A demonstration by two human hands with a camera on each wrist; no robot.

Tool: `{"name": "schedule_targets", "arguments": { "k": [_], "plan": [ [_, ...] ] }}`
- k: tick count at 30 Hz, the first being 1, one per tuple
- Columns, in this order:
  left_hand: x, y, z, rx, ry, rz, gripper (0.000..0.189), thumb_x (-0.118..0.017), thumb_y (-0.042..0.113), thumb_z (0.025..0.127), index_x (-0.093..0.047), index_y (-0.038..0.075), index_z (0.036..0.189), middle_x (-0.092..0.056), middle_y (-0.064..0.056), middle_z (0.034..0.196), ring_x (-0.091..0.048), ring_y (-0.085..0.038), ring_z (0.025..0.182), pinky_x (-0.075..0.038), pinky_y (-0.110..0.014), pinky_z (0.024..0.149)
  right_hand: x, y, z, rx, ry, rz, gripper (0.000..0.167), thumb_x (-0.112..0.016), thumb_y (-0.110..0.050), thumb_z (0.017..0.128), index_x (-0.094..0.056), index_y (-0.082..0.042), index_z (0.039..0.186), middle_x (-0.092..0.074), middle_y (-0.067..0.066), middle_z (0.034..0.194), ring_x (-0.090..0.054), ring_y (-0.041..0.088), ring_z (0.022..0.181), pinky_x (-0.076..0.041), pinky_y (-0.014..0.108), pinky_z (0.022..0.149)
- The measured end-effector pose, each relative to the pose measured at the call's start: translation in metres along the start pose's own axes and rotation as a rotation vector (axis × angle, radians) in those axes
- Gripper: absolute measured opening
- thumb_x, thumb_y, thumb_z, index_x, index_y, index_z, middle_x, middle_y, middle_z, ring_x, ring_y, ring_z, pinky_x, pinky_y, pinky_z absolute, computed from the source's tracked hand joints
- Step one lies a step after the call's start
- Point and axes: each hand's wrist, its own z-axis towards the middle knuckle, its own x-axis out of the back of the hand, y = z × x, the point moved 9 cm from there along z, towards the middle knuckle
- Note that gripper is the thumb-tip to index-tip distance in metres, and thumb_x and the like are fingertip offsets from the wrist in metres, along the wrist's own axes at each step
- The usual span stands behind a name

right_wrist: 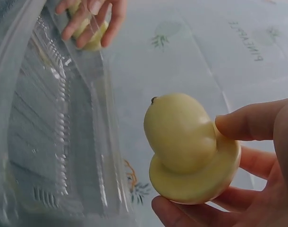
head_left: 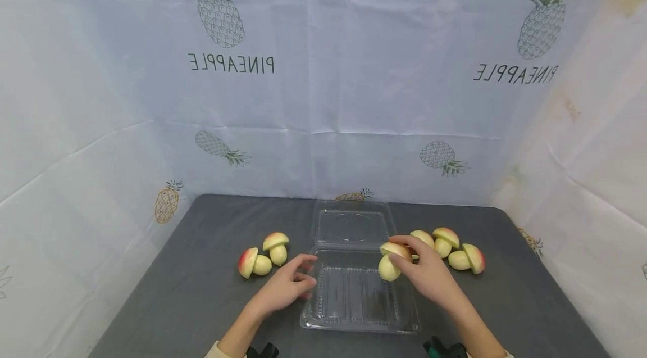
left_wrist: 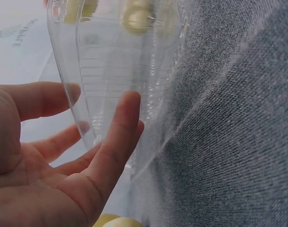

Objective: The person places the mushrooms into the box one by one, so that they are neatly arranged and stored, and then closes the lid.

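My right hand (head_left: 427, 271) pinches a mushroom-shaped piece (right_wrist: 182, 146), pale yellow with a red-tinged cap, between thumb and fingers. It is held above the right side of a clear plastic clamshell box (head_left: 354, 321). The lid (head_left: 354, 226) of this box lies folded back, away from me. At the box's left edge, my left hand (head_left: 288, 285) has its fingers spread and loosely bent. In the left wrist view the left fingertips (left_wrist: 127, 106) are close to the clear wall; whether they touch it I cannot tell.
Two more mushroom-shaped pieces (head_left: 276, 247) lie on the dark grey tabletop (head_left: 202, 313) left of the box. Three others (head_left: 467, 259) lie to the right, one partly behind my right hand. A pale curtain (head_left: 328, 94) printed with pineapples encloses the back and sides.
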Motion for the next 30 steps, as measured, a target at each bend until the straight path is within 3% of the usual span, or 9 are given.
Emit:
{"name": "schedule_targets", "arguments": {
  "k": [12,23,30],
  "plan": [
    [0.002,0.0,0.001,-0.003,0.017,0.03,0.054,-0.063,0.011,0.099,-0.044,0.001,0.148,-0.048,-0.028,0.138,-0.065,-0.034,0.111,-0.061,-0.037,0.076,-0.04,-0.004,0.013,-0.03,-0.059,0.065,0.04,-0.072,-0.027,0.096,-0.063,-0.015,0.133,-0.063,0.005,0.124,-0.06,0.019,0.105,-0.052,0.035,0.075],
    [0.002,-0.003,0.002,-0.006,0.036,0.053,0.053,-0.063,0.01,0.098,-0.045,0.0,0.147,-0.049,-0.028,0.136,-0.066,-0.034,0.108,-0.062,-0.035,0.075,-0.077,-0.007,0.017,0.058,-0.113,0.081,0.039,-0.073,-0.027,0.096,-0.064,-0.01,0.131,-0.062,0.009,0.123,-0.061,0.02,0.101,-0.054,0.031,0.072],
    [0.002,-0.002,0.002,-0.009,0.037,0.045,0.054,-0.063,0.01,0.098,-0.045,0.0,0.147,-0.05,-0.027,0.136,-0.066,-0.034,0.109,-0.062,-0.036,0.075,-0.095,-0.012,0.019,0.112,-0.118,0.01,0.037,-0.074,-0.025,0.095,-0.066,-0.008,0.127,-0.063,0.007,0.12,-0.061,0.018,0.098,-0.053,0.03,0.073]
  ]
}}
